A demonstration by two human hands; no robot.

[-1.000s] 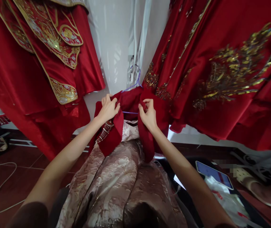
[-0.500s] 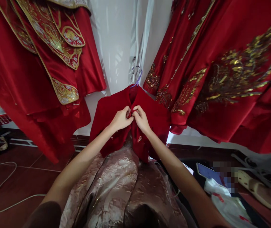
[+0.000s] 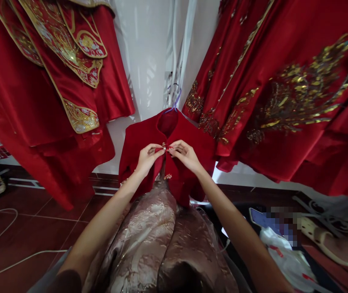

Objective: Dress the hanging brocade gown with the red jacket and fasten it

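Note:
A short red jacket (image 3: 138,136) with a stand-up collar hangs in front of me from a purple hanger (image 3: 176,101). At its upper front, a small jewelled button (image 3: 164,145) shows between my fingertips. My left hand (image 3: 148,158) pinches the jacket front right at this button. Opposite it, the thumb and fingers of my right hand (image 3: 186,155) are closed on the other front edge, nearly touching the left fingertips. Whether the button is fastened is hard to see. A second jewelled button (image 3: 168,176) sits lower on the front, below my hands.
Shiny pinkish-brown fabric (image 3: 149,224) spreads below the jacket. Red embroidered garments (image 3: 112,85) hang at left, and red sequinned ones (image 3: 277,154) at right. At lower right lie a phone (image 3: 263,219) and a plastic bag (image 3: 292,260). A pale cable (image 3: 12,240) loops across the floor.
My hands have drawn slightly apart, and the jewelled button now shows between the fingertips. The collar opening has widened, and the lower button has come into clearer view.

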